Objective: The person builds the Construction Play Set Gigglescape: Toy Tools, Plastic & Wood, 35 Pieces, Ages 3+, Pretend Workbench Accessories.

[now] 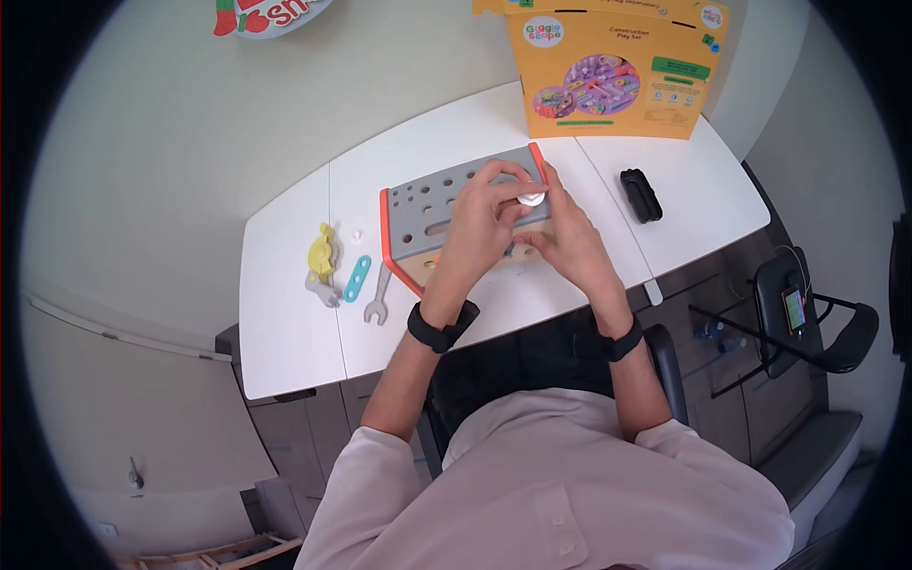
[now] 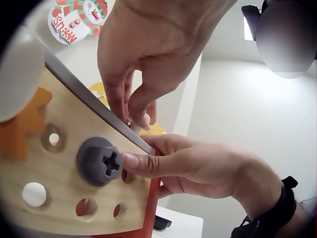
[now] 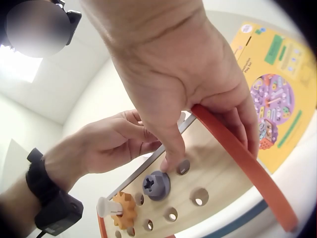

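Note:
A toy workbench with a grey perforated top, wooden front and red sides stands on the table. My left hand pinches a small white round piece over the right part of the top. My right hand grips the workbench's right end, fingers behind the red side panel and thumb on the wooden front. Beside that thumb sits a grey bolt with a cross slot. Further along the front are an orange gear and a white peg.
Left of the workbench lie a grey wrench, a teal strip, yellow pieces, a grey toy part and a small white piece. To the right is a black case; an orange-yellow box stands behind.

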`<state>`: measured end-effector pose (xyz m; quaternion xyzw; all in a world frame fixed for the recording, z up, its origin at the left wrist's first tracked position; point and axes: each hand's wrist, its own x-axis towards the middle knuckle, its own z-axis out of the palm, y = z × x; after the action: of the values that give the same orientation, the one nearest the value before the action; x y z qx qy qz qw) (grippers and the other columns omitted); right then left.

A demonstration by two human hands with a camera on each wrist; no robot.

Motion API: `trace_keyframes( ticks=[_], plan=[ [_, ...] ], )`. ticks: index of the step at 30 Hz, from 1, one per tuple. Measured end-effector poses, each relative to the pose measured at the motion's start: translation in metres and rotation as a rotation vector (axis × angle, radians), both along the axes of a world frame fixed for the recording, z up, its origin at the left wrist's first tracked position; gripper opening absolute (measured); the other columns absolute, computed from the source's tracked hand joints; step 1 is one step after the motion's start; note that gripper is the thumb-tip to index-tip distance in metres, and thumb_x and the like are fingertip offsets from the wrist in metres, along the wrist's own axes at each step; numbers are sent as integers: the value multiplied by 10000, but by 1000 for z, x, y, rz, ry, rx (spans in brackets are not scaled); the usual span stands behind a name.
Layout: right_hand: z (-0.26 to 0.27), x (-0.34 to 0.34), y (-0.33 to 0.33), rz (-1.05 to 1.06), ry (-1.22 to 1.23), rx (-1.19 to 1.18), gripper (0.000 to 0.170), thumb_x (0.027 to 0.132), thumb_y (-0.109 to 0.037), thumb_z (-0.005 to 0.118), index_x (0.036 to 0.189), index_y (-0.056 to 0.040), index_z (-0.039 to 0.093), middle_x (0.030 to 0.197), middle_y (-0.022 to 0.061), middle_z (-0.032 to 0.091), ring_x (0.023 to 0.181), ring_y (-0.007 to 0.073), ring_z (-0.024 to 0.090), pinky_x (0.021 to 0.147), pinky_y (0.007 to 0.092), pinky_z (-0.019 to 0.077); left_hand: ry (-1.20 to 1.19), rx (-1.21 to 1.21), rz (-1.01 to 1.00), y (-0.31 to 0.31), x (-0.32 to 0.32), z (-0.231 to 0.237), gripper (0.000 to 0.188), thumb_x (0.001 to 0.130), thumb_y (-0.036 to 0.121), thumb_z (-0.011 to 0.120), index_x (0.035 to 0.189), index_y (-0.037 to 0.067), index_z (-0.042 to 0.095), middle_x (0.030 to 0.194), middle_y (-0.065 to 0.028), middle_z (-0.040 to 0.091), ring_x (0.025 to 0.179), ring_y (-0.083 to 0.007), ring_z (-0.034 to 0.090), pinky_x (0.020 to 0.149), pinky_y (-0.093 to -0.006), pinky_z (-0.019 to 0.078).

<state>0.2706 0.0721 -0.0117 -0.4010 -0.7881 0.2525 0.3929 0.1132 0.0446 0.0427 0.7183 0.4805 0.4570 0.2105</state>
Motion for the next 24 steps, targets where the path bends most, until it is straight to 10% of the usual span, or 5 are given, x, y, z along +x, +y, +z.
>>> trace_keyframes(
  ticks=[15,24],
  plan=[
    [-1,0,1,23,18,3,1081,745,-165,873,1571,-33,189,1393,259,534,1264,433,555,963,469,522,174,237,150,3,-1,-4,207,821,-28,720,1016,17,775,1060,-109,752,951,-270,650,831,-350,537],
    [-2,-1,1,28,33,-7,1063,751,-156,870,1572,-47,204,1383,257,552,1255,426,570,952,471,526,75,145,121,3,3,-2,217,790,32,781,1007,19,782,915,-81,566,864,-250,609,775,-374,512]
  ],
)
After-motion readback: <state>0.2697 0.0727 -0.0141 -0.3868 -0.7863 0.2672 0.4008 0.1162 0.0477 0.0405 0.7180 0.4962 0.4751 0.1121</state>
